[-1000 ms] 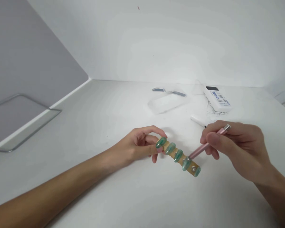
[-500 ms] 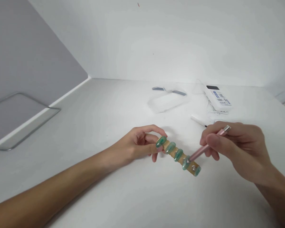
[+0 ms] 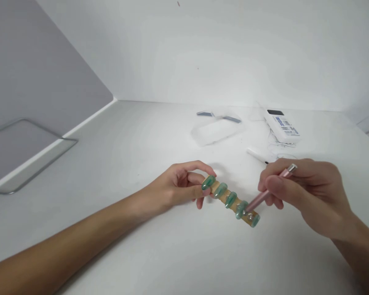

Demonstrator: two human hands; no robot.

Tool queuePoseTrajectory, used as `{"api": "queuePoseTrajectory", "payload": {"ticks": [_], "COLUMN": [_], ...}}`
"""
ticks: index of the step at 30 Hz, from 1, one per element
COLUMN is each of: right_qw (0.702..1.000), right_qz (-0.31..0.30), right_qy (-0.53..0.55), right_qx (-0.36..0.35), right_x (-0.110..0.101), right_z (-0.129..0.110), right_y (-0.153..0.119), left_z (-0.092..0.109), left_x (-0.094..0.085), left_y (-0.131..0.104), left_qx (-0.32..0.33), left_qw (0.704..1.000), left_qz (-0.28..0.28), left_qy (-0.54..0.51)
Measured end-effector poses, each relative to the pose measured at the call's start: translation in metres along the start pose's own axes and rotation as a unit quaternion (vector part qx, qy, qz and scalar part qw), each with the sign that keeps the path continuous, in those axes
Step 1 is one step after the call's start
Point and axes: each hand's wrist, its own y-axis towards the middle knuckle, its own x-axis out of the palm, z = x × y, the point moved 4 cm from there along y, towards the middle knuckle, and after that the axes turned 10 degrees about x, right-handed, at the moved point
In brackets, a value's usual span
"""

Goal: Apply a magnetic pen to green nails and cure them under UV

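Observation:
My left hand (image 3: 189,184) pinches the upper left end of a tan strip (image 3: 224,198) between thumb and fingers. Several glossy green false nails (image 3: 231,199) sit in a row along it, and a small shiny silver piece (image 3: 250,217) shows near its lower right end. In my right hand (image 3: 307,192) is a slim pink pen-shaped tool (image 3: 260,199) with a silver end, held like a pencil. Its tip meets the strip beside the fourth nail; whether it touches that nail I cannot tell. The strip is held tilted above the white table.
Behind my hands lie a clear plastic case (image 3: 217,133) with dark bluish strips, a white pen (image 3: 256,156) with a black tip and a white power bank (image 3: 283,126) over a white cable. A grey wire frame (image 3: 46,159) stands at the left, near the grey panel.
The pink tool's tip has moved slightly down and right, from on the fourth nail to its right edge. My left hand and the strip have hardly moved.

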Motion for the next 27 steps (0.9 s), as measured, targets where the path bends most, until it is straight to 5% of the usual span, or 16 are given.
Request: {"api": "queuePoseTrajectory", "payload": {"ticks": [19, 27], "right_qw": [0.999, 0.989], "right_qz": [-0.034, 0.142], "right_qy": [-0.006, 0.031], "right_qx": [0.011, 0.021], "right_x": [0.001, -0.011], "right_z": [-0.002, 0.009], "right_y": [0.000, 0.001], "left_z": [0.002, 0.001], "left_x": [0.002, 0.001], "left_y": [0.001, 0.001], "left_qx": [0.004, 0.005], "left_qw": [1.000, 1.000], "left_qz": [0.000, 0.003], "left_qy": [-0.007, -0.006]}}
